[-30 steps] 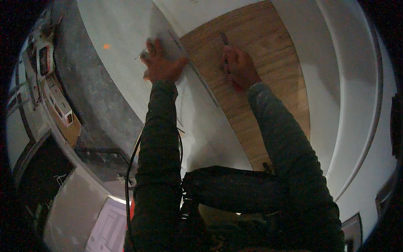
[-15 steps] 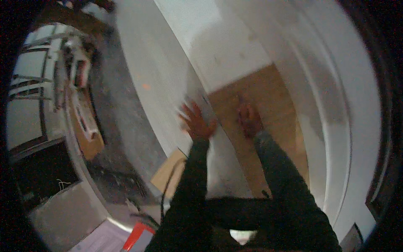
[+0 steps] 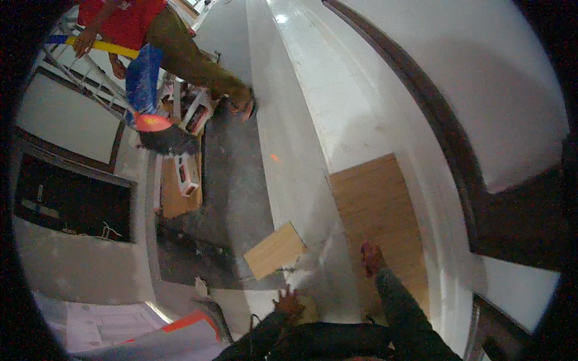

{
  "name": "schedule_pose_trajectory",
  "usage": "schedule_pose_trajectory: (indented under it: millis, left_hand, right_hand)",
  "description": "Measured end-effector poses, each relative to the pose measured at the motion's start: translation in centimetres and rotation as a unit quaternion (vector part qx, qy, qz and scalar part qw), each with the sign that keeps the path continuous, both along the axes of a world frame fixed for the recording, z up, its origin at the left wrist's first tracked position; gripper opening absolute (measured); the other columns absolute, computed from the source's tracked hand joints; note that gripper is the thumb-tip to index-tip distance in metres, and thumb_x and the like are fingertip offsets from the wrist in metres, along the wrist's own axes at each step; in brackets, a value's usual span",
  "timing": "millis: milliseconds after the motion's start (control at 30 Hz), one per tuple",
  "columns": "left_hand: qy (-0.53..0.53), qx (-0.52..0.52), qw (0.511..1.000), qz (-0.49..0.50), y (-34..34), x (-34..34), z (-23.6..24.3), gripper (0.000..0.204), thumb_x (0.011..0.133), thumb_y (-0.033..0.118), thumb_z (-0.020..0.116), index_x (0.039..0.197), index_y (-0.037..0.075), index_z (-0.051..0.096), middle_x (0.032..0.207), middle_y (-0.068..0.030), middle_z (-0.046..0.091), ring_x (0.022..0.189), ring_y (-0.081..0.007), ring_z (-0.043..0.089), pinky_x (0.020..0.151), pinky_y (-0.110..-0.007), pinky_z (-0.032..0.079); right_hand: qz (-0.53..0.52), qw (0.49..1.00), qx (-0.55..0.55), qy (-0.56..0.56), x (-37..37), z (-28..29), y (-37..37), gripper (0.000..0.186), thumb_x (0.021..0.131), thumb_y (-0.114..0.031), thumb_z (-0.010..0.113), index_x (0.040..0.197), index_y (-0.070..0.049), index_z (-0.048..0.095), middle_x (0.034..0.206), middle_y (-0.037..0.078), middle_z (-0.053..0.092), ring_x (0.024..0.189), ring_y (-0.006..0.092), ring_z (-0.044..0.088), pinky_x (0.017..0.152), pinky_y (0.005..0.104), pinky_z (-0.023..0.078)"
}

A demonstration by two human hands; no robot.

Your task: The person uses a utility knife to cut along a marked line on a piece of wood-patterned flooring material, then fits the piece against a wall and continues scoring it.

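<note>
My right hand (image 3: 371, 259) rests low over a wood-look plank panel (image 3: 385, 198) laid on the pale floor strip. Its fingers look drawn together, and whatever they may hold is too small or hidden to make out. Down by my body, my left hand (image 3: 290, 304) is open with fingers spread, just above the floor, holding nothing. Ahead of it lies a loose light-wood offcut (image 3: 276, 251), tilted across the edge between the pale strip and the dark grey floor.
At the upper left a co-worker in a red shirt (image 3: 123, 27) stands with a broom (image 3: 153, 123) and a blue dustpan-like thing (image 3: 144, 75). Boxes (image 3: 195, 114) and cardboard (image 3: 180, 201) lie along the left wall. A white wall with dark trim (image 3: 415, 78) runs along the right.
My view has swung up and left, bringing the co-worker into sight. My left hand has drawn back toward my body, off the pale strip; my right hand stays over the plank panel.
</note>
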State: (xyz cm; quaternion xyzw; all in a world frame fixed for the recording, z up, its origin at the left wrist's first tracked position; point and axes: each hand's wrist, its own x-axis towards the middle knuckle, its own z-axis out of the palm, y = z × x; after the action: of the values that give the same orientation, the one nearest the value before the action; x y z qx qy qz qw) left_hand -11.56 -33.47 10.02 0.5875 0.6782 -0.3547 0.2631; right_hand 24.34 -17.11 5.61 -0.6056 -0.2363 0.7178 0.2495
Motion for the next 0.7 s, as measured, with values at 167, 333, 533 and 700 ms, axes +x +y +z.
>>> schedule_pose_trajectory:
  millis: [167,333,533,700]
  left_hand:
    - [-0.096,0.025,0.994,0.049,-1.0,-3.1,-1.3,0.072,0.087,0.052,0.054,0.144,0.012,0.034,0.151,-0.0164,0.026,0.124,-0.0454,0.043,0.103,-0.053,0.038]
    - [-0.219,0.063,0.973,0.039,1.8,11.0,-1.2,0.066,0.088,0.041,0.058,0.142,0.008,0.037,0.148,-0.0173,0.034,0.130,-0.0400,0.040,0.107,-0.050,0.035]
    - [-0.303,0.069,0.950,0.015,3.4,19.0,2.7,0.067,0.087,0.041,0.059,0.142,0.008,0.039,0.148,-0.0177,0.035,0.136,-0.0399,0.033,0.110,-0.047,0.032]
    - [-0.314,0.236,0.920,-0.009,6.8,23.9,5.3,0.067,0.084,0.031,0.061,0.140,0.001,0.038,0.144,-0.0232,0.038,0.128,-0.0403,0.041,0.108,-0.046,0.035]
  right_hand:
    - [0.064,0.912,0.329,-0.238,5.3,1.8,-14.8,0.027,0.094,-0.035,0.053,0.087,-0.009,0.055,0.071,0.001,0.053,0.057,0.0130,0.051,0.048,0.0321,0.043]
    - [-0.016,0.959,0.238,-0.156,13.4,-0.1,-23.7,0.028,0.094,-0.033,0.052,0.089,-0.006,0.056,0.070,0.002,0.054,0.052,0.0128,0.049,0.042,0.0317,0.039]
    - [-0.033,0.993,0.037,-0.108,14.2,4.7,-24.2,0.032,0.095,-0.038,0.053,0.094,-0.006,0.058,0.066,0.002,0.054,0.055,0.0110,0.051,0.044,0.0301,0.040]
    - [-0.002,0.982,0.078,-0.170,15.8,5.2,-27.2,0.031,0.093,-0.036,0.057,0.092,-0.005,0.057,0.066,0.002,0.053,0.057,0.0113,0.051,0.049,0.0286,0.041]
